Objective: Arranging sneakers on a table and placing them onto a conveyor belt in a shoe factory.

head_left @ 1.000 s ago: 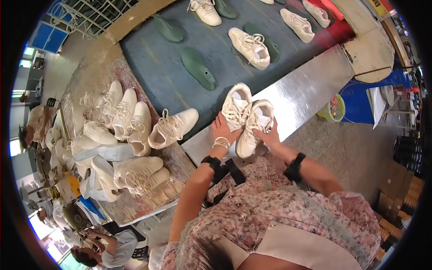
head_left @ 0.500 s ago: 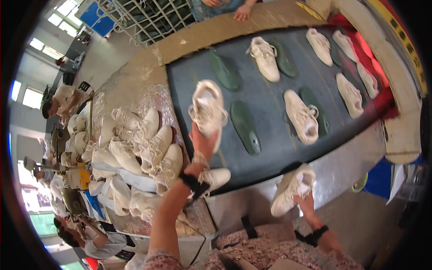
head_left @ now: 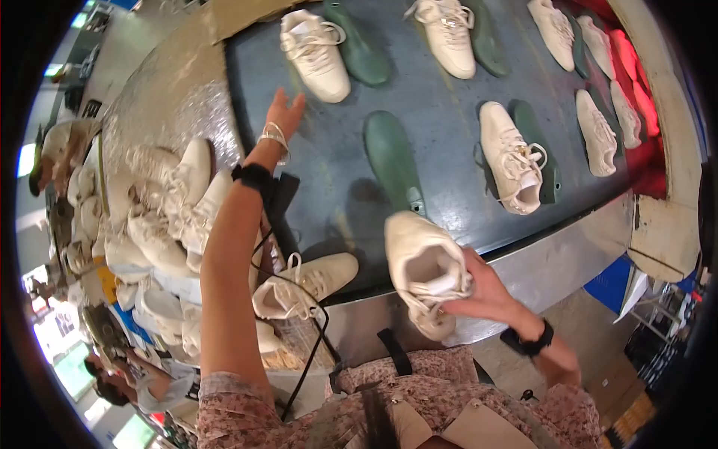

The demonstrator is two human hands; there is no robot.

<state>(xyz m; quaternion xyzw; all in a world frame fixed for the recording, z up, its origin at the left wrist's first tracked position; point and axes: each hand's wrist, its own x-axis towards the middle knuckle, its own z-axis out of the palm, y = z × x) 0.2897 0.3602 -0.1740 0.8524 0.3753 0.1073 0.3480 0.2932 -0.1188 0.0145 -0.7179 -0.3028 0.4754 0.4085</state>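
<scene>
My right hand (head_left: pixel 485 290) is wrapped around a cream lace-up sneaker (head_left: pixel 407 243), gripping it near the heel collar, with its opening turned up toward me. This sneaker hangs over the near edge of the dark belt (head_left: pixel 314 187), by the lower end of a green shoe last (head_left: pixel 390 153). My left hand (head_left: pixel 286 118) is open, fingers apart and nothing in it. Just beyond those fingers another cream sneaker (head_left: pixel 321 67) lies on the belt beside a second green last (head_left: pixel 363 49).
More sneaker-and-last pairs, one sneaker being (head_left: pixel 508 153), lie toward the red-lit opening (head_left: pixel 636 82) at right. A heap of sneakers (head_left: pixel 161 232) covers the left table. One loose sneaker (head_left: pixel 325 278) rests at the belt's near left corner. A black cord (head_left: pixel 310 352) hangs by my left arm.
My left hand has set its sneaker down on the belt beside the far green last and let go. My right hand has brought its sneaker leftward and turned it.
</scene>
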